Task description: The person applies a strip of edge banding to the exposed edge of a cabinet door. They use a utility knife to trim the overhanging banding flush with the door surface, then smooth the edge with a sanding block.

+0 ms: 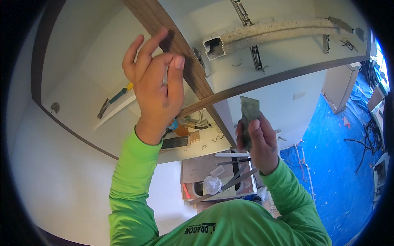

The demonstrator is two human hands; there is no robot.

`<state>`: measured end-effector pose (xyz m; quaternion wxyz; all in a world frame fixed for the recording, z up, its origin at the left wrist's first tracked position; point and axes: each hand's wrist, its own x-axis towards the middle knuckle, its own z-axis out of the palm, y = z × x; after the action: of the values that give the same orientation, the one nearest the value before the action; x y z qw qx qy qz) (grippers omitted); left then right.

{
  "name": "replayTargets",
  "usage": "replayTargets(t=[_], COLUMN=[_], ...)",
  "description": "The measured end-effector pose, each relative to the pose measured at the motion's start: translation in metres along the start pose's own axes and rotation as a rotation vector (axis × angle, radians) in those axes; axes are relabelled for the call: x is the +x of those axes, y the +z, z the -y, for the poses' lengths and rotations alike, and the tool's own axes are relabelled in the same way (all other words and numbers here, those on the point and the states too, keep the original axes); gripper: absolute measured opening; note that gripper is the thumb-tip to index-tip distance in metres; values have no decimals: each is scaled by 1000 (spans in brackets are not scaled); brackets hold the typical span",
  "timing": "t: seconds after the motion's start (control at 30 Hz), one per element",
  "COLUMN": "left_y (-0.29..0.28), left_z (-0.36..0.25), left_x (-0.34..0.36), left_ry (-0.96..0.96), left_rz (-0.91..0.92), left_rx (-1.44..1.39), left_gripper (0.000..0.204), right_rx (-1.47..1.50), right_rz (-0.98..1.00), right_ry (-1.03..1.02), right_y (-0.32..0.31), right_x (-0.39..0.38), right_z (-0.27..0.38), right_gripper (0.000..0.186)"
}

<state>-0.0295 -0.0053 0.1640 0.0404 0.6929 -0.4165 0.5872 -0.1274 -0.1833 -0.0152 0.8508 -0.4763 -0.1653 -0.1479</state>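
Your right hand (262, 143) grips a flat, mottled grey-green piece (250, 110) with a slanted top edge
Your thumb lies on its face, fingers behind its lower part; your left hand (158, 84) is raised before the brown wooden strip (192, 78), loosely curled, and whether it pinches anything I cannot tell; blue sheeting (324, 147) lies beyond

The bare left hand (158, 84) was raised above a forearm in a bright green, wrist-length fabric sleeve (133, 184), its back showing. Its thumb stood close to a bent finger, the outer two fingers lifted and spread away. The bare right hand (264, 143) sat lower, gripping, thumb pointing up, fingers curled; its forearm, sleeved alike, slanted in from the lower right.
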Motion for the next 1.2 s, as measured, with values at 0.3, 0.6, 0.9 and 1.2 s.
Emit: replayTargets(t=[0.3,0.6,0.9,1.2], left_y=[6,21,16,23], left_z=[-57,-50,-50,-50], left_x=[-82,-80,-69,-71], left_ry=[-610,-639,-664,-640], left_rz=[13,109,131,86], left_rx=[-538,-798,-800,-850], left_gripper=[25,17,15,11], right_rx=[-543,-651,-653,-586], right_rz=[97,39,55,48], right_ry=[-400,-400,-366,-451], right_y=[21,36,35,35], right_x=[52,62,61,67], right_z=[-10,-11,-8,-15], right_gripper=[51,47,47,47])
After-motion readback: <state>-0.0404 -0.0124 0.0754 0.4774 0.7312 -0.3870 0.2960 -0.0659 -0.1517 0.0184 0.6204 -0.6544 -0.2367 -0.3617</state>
